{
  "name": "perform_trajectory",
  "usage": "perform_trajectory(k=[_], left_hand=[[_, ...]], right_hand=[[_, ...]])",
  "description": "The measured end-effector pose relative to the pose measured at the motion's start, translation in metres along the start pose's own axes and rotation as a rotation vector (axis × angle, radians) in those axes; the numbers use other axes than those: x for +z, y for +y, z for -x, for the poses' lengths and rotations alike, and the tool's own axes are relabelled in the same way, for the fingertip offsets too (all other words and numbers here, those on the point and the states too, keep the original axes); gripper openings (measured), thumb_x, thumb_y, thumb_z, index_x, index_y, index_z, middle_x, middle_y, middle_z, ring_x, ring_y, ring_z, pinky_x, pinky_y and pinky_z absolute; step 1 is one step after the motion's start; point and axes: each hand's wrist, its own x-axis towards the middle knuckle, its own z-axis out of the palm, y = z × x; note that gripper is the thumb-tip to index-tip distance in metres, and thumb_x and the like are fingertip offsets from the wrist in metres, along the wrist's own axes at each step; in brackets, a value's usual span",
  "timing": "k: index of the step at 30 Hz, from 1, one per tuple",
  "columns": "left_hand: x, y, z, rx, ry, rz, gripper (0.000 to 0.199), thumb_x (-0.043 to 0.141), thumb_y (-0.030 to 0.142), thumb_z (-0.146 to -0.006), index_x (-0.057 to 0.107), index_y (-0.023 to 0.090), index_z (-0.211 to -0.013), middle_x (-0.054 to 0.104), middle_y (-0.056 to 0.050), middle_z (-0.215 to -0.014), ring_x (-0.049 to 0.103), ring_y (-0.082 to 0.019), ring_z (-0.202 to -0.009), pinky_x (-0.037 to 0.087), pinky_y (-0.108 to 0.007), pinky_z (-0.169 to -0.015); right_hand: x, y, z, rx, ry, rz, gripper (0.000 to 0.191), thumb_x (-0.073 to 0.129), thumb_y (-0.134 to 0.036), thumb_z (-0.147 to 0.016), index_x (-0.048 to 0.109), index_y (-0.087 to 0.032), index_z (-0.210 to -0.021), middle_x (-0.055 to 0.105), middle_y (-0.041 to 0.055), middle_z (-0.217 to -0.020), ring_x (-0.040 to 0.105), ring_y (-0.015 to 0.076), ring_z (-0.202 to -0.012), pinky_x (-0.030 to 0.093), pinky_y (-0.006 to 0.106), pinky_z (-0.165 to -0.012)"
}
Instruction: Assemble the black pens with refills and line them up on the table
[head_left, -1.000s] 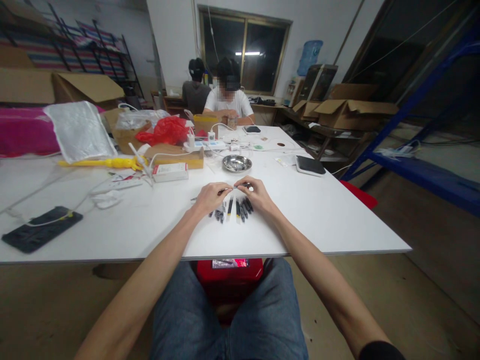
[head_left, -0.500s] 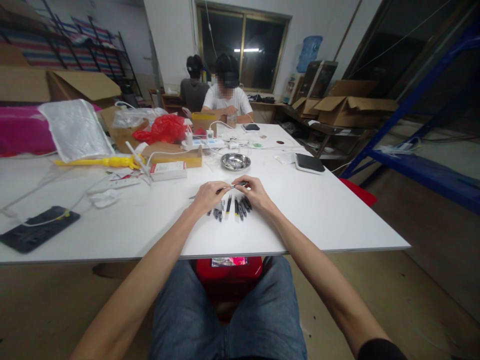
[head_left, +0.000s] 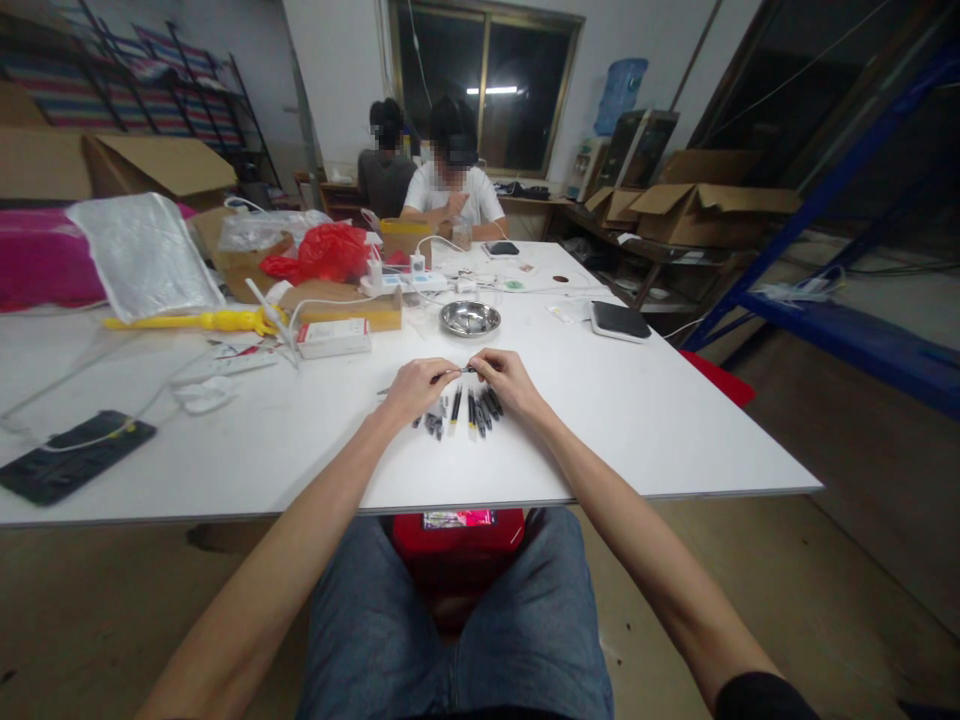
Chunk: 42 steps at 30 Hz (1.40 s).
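Over the white table (head_left: 645, 440), my left hand (head_left: 414, 387) and my right hand (head_left: 507, 380) meet fingertip to fingertip. Between them is a thin dark pen (head_left: 465, 370), lying roughly level. Both hands are closed in a pinch on it, and the fingers cover most of its length. Just below, on the tabletop, lie slim black pen refills (head_left: 456, 404) with yellow and pale ends. Several dark pen barrels (head_left: 486, 410) are lined up beside my right hand. Small dark pen parts (head_left: 433, 424), too small to make out fully, lie by my left wrist.
A shiny metal bowl (head_left: 469, 319) stands beyond my hands. Left of it are a small white box (head_left: 334, 338), a power strip (head_left: 405, 284) and a yellow tool (head_left: 217, 320). A black tablet-like device (head_left: 620, 321) lies right. Across the table sits a person (head_left: 454, 190).
The fingers of my right hand have closed in around the pen, so less of it shows. The pen parts on the table lie as before. The view has shifted slightly.
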Motion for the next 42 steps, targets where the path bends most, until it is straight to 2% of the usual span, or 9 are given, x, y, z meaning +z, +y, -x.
perform_trajectory(k=[7, 11, 22, 25, 28, 32, 37, 40, 42], left_hand=[[0.003, -0.005, -0.001, 0.016, 0.008, 0.023, 0.024, 0.055, 0.034, -0.098, 0.076, 0.021, -0.096, 0.078, -0.004, -0.100, 0.071, -0.020, -0.092, 0.051, -0.031, -0.083], [0.002, -0.004, -0.001, 0.015, -0.003, 0.009, 0.025, 0.055, 0.035, -0.098, 0.076, 0.022, -0.096, 0.078, -0.004, -0.099, 0.071, -0.020, -0.091, 0.051, -0.031, -0.082], [0.001, 0.000, -0.002, -0.020, 0.013, 0.020, 0.024, 0.056, 0.036, -0.095, 0.073, 0.020, -0.091, 0.075, -0.005, -0.089, 0.067, -0.019, -0.081, 0.047, -0.029, -0.074], [0.000, 0.001, -0.002, -0.042, 0.024, 0.021, 0.025, 0.059, 0.039, -0.094, 0.072, 0.020, -0.103, 0.066, 0.000, -0.072, 0.058, -0.016, -0.065, 0.042, -0.027, -0.064], [-0.001, 0.004, -0.002, -0.060, 0.014, 0.032, 0.033, 0.062, 0.038, -0.091, 0.066, 0.022, -0.119, 0.057, 0.004, -0.067, 0.052, -0.014, -0.060, 0.039, -0.025, -0.060], [-0.003, 0.007, -0.002, -0.069, -0.025, 0.016, 0.045, 0.065, 0.030, -0.087, 0.057, 0.024, -0.131, 0.056, 0.004, -0.071, 0.055, -0.014, -0.064, 0.041, -0.024, -0.062], [-0.005, 0.011, -0.002, -0.072, -0.007, -0.028, 0.061, 0.060, 0.020, -0.085, 0.045, 0.024, -0.143, 0.062, 0.001, -0.083, 0.063, -0.018, -0.080, 0.048, -0.027, -0.074], [-0.003, 0.017, -0.002, -0.024, -0.023, 0.004, 0.069, 0.058, 0.015, -0.083, 0.038, 0.025, -0.149, 0.066, -0.003, -0.105, 0.065, -0.020, -0.096, 0.052, -0.030, -0.087], [0.000, 0.022, -0.002, 0.056, -0.006, 0.063, 0.071, 0.056, 0.012, -0.083, 0.035, 0.025, -0.150, 0.061, -0.006, -0.126, 0.062, -0.022, -0.112, 0.051, -0.033, -0.099]], right_hand=[[0.002, -0.004, 0.002, -0.039, -0.013, 0.053, 0.031, 0.057, -0.043, -0.093, 0.067, -0.014, -0.088, 0.061, 0.0014, -0.076, 0.052, 0.0150, -0.072, 0.036, 0.027, -0.065], [0.002, -0.007, 0.002, -0.028, 0.011, 0.067, 0.028, 0.059, -0.042, -0.091, 0.066, -0.015, -0.087, 0.060, 0.0013, -0.075, 0.053, 0.0151, -0.072, 0.037, 0.027, -0.065], [-0.001, -0.010, 0.002, -0.073, -0.064, 0.005, 0.016, 0.062, -0.026, -0.082, 0.065, -0.017, -0.094, 0.066, 0.0051, -0.096, 0.061, 0.0188, -0.090, 0.046, 0.028, -0.073], [0.001, -0.008, 0.001, -0.100, -0.090, -0.005, 0.019, 0.058, -0.021, -0.079, 0.063, -0.017, -0.097, 0.066, 0.0057, -0.100, 0.062, 0.0186, -0.091, 0.046, 0.027, -0.072], [0.004, -0.008, 0.001, -0.125, -0.069, -0.005, 0.019, 0.055, -0.018, -0.079, 0.062, -0.017, -0.097, 0.065, 0.0055, -0.100, 0.062, 0.0181, -0.089, 0.046, 0.027, -0.073], [0.006, -0.013, 0.002, -0.158, -0.020, 0.041, 0.018, 0.055, -0.015, -0.079, 0.063, -0.017, -0.095, 0.063, 0.0054, -0.098, 0.060, 0.0175, -0.087, 0.046, 0.027, -0.069], [0.008, -0.020, 0.004, -0.193, -0.098, 0.129, 0.014, 0.058, -0.018, -0.088, 0.068, -0.018, -0.098, 0.066, 0.0060, -0.099, 0.060, 0.0179, -0.087, 0.046, 0.028, -0.071], [0.010, -0.021, 0.005, -0.227, -0.121, 0.148, 0.014, 0.058, -0.022, -0.094, 0.071, -0.019, -0.096, 0.066, 0.0063, -0.096, 0.060, 0.0185, -0.086, 0.047, 0.030, -0.076], [0.012, -0.021, 0.005, -0.237, -0.090, 0.158, 0.014, 0.059, -0.023, -0.094, 0.072, -0.019, -0.095, 0.065, 0.0059, -0.093, 0.059, 0.0186, -0.083, 0.047, 0.031, -0.076]])
